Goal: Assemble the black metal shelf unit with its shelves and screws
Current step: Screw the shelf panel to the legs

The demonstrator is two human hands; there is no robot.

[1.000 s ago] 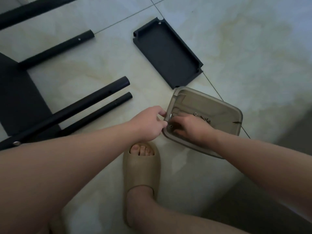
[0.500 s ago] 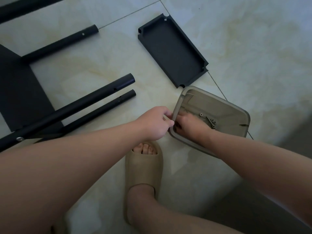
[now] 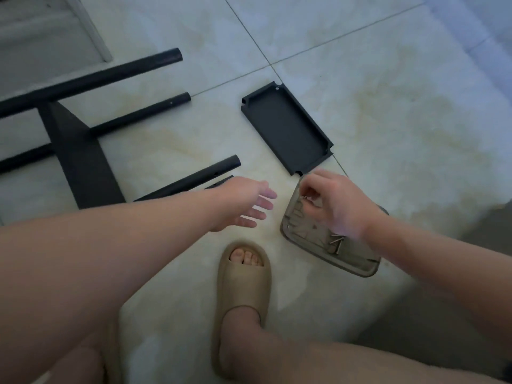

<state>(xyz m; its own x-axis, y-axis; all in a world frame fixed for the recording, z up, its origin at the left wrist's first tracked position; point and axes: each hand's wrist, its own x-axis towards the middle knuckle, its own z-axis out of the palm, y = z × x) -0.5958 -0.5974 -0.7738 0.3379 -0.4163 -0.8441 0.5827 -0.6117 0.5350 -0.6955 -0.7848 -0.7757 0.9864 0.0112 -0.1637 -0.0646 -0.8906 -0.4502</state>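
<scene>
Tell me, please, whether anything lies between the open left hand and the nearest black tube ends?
Nothing visible does. The left hand hangs open beside the ends of two black tubes, its wrist covering part of the thinner one. The right hand, pinching a screw, and the tray lie on its other side.

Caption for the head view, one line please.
Right hand pinches a small screw above the grey tray; left hand open near the black tubes.

Matt black: shelf panel [image 3: 286, 128] at centre, tubes [image 3: 110, 74] at upper left. Pale, marbled with beige veining, crossed by grey grout lines: floor [image 3: 388, 79]. Translucent grey-brown: tray [image 3: 360, 268] at right. Silvery: screws [image 3: 336, 242]. Beige: slipper [image 3: 243, 284].
</scene>
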